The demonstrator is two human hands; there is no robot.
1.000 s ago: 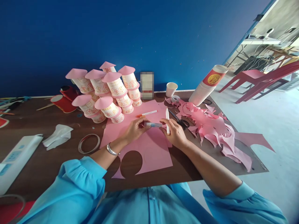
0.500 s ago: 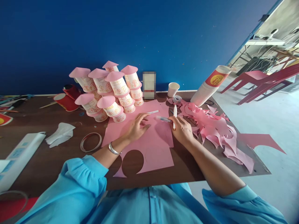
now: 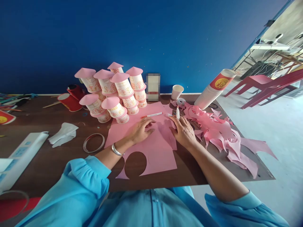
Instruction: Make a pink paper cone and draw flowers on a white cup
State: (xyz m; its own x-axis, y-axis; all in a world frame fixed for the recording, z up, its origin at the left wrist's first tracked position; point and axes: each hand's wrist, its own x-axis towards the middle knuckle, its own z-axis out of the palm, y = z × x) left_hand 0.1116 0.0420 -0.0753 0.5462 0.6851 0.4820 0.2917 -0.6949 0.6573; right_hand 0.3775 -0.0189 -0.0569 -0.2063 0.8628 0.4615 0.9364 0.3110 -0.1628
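Note:
My left hand (image 3: 142, 130) rests over the pink sheet (image 3: 158, 157), its fingers apart and nothing in them. Just beyond its fingertips lies a white marker with red ends (image 3: 155, 114). On the right edge of the sheet is my right hand (image 3: 185, 131), palm down, with a white marker (image 3: 178, 113) held upright between its fingers; the marker's lower part is hidden. Another pale, blurred marker (image 3: 168, 115) lies by the right fingertips. Behind the left hand stand stacked paper-cup towers (image 3: 121, 90) with pink cone roofs and drawn flowers.
Pink paper scraps (image 3: 220, 127) and a tall cup stack (image 3: 213, 90) are at the right. A single cup (image 3: 177, 92) and tape roll (image 3: 181, 101) stand near the wall. Left are a tape ring (image 3: 93, 143), crumpled tissue (image 3: 63, 134), red cups (image 3: 69, 101) and a white box (image 3: 22, 157).
My right hand has lowered and flattened toward the sheet, and the pale marker by its fingertips has shifted right. My left hand has drawn back slightly from the red-ended marker. The view has shifted a little.

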